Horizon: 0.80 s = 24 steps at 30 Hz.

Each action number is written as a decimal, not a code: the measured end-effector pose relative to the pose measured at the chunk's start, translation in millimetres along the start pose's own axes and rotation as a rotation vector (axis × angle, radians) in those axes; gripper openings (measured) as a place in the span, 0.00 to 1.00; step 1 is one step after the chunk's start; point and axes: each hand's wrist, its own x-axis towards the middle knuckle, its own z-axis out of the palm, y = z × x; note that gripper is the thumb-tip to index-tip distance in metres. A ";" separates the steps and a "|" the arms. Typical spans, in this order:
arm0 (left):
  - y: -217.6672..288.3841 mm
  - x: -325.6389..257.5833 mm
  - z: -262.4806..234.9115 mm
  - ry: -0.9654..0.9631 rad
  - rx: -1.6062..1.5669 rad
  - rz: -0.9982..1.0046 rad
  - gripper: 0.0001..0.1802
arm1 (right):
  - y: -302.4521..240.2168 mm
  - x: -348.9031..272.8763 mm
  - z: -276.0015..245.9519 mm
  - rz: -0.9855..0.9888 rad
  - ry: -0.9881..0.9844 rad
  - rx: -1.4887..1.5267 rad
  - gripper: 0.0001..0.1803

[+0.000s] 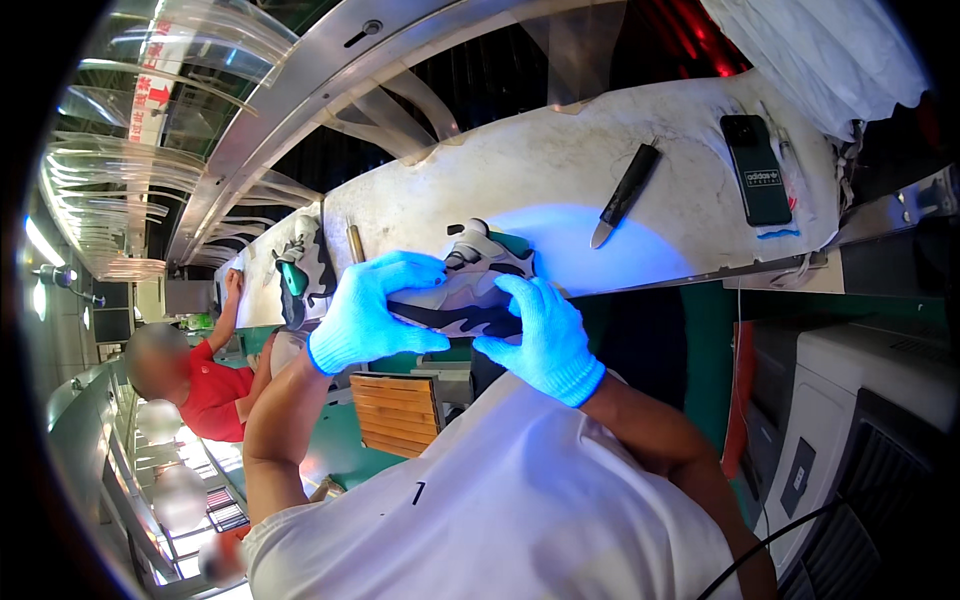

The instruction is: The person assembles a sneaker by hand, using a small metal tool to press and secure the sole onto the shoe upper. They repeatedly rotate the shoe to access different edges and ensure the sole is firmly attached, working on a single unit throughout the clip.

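Between my hands is a grey, black and white sneaker (470,290), held on its side near the bench's front edge with some teal at its collar. My left hand (375,310), in a white glove lit blue, grips one end of the shoe. At the other end, my right hand (545,335), gloved alike, has its fingers curled over the upper and the thumb below. A second sneaker (303,272) with a teal patch rests on the bench to the left. Right of my hands lies a knife (625,195) with a black handle, its blade toward me.
The worn pale bench (560,150) runs from left to right. On it lie a dark phone (755,170) at right and a small brass-coloured rod (355,243). A co-worker in a red shirt (215,395) is at left. A slatted wooden seat (395,412) stands below.
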 end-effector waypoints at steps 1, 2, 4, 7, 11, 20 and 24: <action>-2.0 0.6 1.2 0.004 -0.007 0.022 0.40 | 3.7 1.6 -1.3 -0.020 0.010 0.002 0.47; -3.6 1.4 0.1 0.004 0.020 0.036 0.39 | 4.9 6.9 -1.6 -0.038 0.019 0.014 0.47; -6.6 1.4 2.0 0.003 0.018 0.041 0.37 | 5.6 9.3 0.5 -0.036 0.032 0.022 0.46; -15.1 2.4 2.2 0.005 0.008 0.065 0.37 | 7.3 10.2 4.8 0.007 0.037 0.015 0.47; -25.0 4.2 -0.4 -0.010 -0.002 0.116 0.37 | 7.2 19.2 4.2 0.064 -0.007 0.057 0.47; -35.7 29.8 -17.7 -0.467 -0.242 -0.426 0.67 | 1.4 36.9 8.0 0.084 -0.155 -0.034 0.49; -27.0 54.9 -6.8 -0.569 -0.119 -0.584 0.56 | 3.8 37.5 16.0 0.047 -0.151 -0.063 0.48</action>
